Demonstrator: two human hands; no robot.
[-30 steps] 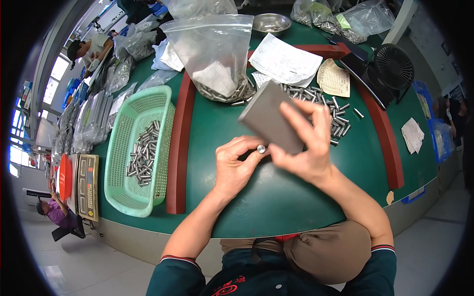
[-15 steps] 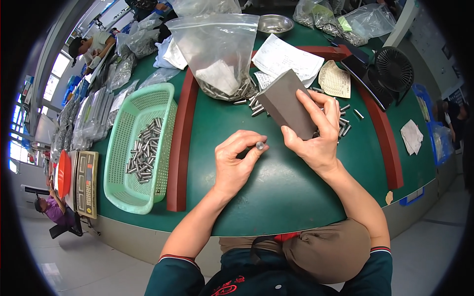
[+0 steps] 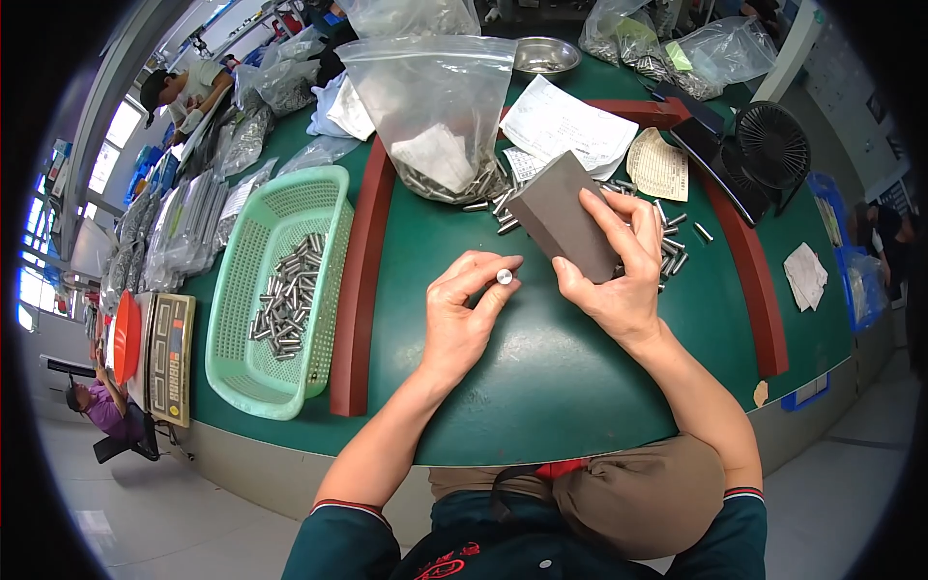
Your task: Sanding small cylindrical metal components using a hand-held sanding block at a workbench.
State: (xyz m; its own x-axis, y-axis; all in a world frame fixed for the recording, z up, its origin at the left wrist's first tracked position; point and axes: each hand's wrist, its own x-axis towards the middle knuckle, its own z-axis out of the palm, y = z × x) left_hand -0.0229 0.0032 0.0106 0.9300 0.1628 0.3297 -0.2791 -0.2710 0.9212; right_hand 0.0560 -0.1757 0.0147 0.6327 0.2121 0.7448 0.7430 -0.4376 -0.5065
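Left hand pinching a steel pin at fingertips, right hand gripping a grey block tilted above the green table, loose pins behind, basket to the left.

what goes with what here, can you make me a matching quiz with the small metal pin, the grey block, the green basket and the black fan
Things:
1. small metal pin
2. grey block
3. green basket
4. black fan

Places:
A. on the table's far right
B. in the right hand
C. left of the red strip, holding loose pins
D. pinched in the left hand's fingers

Pairs: 1-D, 2-B, 3-C, 4-A
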